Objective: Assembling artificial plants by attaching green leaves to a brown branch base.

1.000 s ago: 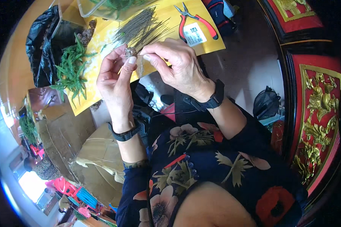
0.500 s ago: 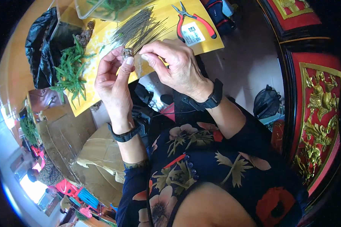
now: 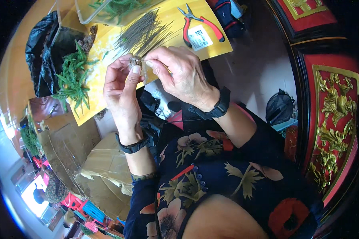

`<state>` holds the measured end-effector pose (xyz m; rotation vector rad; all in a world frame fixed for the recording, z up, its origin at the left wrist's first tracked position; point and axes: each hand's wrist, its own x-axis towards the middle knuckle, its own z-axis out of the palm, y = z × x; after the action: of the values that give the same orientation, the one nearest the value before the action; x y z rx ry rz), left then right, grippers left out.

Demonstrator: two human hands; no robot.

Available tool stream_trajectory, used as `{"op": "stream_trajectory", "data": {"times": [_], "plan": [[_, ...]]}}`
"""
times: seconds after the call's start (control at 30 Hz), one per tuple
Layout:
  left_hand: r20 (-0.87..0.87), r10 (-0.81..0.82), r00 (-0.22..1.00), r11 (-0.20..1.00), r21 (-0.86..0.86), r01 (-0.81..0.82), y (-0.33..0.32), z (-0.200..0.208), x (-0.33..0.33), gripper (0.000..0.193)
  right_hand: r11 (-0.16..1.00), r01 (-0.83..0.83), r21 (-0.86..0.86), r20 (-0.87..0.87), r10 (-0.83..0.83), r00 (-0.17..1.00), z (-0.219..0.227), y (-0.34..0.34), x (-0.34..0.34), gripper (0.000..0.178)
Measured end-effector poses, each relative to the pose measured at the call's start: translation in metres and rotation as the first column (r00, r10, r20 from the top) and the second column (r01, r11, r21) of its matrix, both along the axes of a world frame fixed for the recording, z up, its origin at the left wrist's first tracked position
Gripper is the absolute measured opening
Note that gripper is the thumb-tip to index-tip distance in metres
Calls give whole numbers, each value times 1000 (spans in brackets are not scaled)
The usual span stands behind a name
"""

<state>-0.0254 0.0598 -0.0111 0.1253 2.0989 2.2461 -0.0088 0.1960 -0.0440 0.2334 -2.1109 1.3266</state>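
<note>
Near the top centre of the frame, the left hand [image 3: 123, 89] pinches a small brown cone [image 3: 135, 62] between thumb and fingers, while the right hand [image 3: 183, 75], just beside it, is closed narrowly on a thin wire that meets the cone. Both are above a yellow sheet [image 3: 215, 49], where a loose bundle of dark wires [image 3: 139, 32] lies just beyond the hands and red-handled pliers [image 3: 191, 16] rest at the upper right. Green sprigs [image 3: 72, 75] lie at the upper left, beside a black bag [image 3: 40, 59].
</note>
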Motion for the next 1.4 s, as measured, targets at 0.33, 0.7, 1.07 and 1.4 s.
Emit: {"op": "stream_trajectory", "data": {"times": [0.33,0.7,1.07,1.4], "plan": [[180,-19,984,983,183,-15,0,-7,0,20,999,33,-1,-54,-33,998,1,0,3,8],[188,-195,963,846,528,68,-7,-18,-3,22,999,24,27,-89,-22,996,-4,-1,-1,8],[86,-218,972,866,476,153,-8,-19,-5,23,1000,-1,-5,-127,0,992,-3,1,-1,8],[15,-230,973,865,460,198,-14,-25,-3,23,1000,-1,-13,-166,-1,986,-6,2,-4,11]]}}
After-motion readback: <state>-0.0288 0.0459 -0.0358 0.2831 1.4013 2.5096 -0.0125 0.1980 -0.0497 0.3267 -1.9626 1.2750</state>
